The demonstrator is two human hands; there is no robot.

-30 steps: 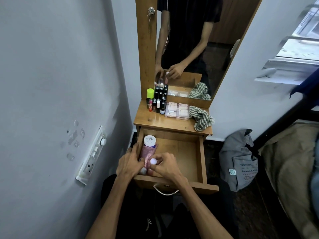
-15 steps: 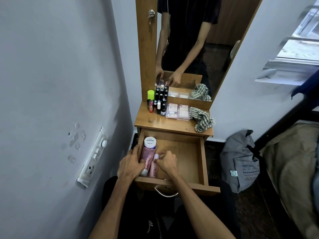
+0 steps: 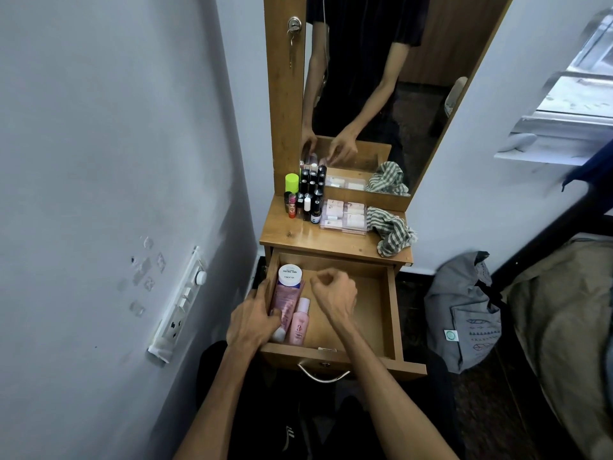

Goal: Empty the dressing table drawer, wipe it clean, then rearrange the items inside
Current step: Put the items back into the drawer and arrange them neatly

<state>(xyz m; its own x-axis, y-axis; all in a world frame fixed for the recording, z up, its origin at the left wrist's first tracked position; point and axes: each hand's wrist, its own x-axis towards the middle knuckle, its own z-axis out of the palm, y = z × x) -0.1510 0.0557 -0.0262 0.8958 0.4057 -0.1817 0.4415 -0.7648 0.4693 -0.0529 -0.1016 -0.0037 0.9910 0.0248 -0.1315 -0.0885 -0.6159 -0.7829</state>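
Note:
The wooden drawer [image 3: 384,313] is pulled out below the dressing table top [image 3: 318,239]. Along its left side lie a white-lidded jar [image 3: 290,275], a mauve tube [image 3: 285,300] and a small pink bottle [image 3: 299,322]. My left hand [image 3: 252,318] rests over the drawer's left wall with fingers on the mauve tube. Above the drawer's middle hovers my right hand [image 3: 333,293], loosely curled and holding nothing. On the table top stand several small dark bottles [image 3: 310,202], a green-capped can [image 3: 291,184], clear boxes [image 3: 345,217] and a striped cloth [image 3: 391,230].
A mirror [image 3: 371,94] rises behind the table top. The grey wall with a switch panel [image 3: 180,303] is close on the left. A grey bag [image 3: 464,310] sits on the floor to the right, beside a bed [image 3: 570,310].
My right hand has let go of the pink bottle, which now lies beside the tube, and has lifted toward the drawer's middle. My left hand stays on the tube.

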